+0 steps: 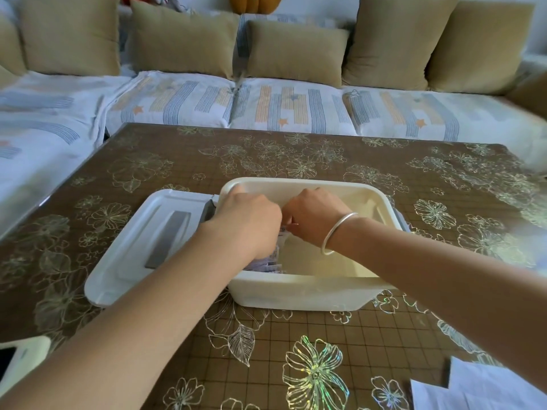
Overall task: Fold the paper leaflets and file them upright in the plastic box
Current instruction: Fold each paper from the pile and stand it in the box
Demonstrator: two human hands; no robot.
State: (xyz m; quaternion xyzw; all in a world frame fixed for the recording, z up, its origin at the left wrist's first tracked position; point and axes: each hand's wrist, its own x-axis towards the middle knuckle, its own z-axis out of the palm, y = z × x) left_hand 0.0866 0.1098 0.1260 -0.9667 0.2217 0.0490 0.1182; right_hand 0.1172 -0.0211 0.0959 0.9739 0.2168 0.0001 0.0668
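Reaching into plastic box (310, 287), left end: left hand (248, 223) curled round folded leaflets (273, 260), right hand (316, 216) pinching their top edge. Lid (133, 247) lies just beside, left.

Cream box (296, 294) open, mid-table. Folded leaflets (273, 261) packed upright at its left end. Flat sheets (488, 389) near right.

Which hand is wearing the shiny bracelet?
The right hand. A silver bracelet goes round its wrist, while the left hand has a bare wrist. Both hands reach into the white box.
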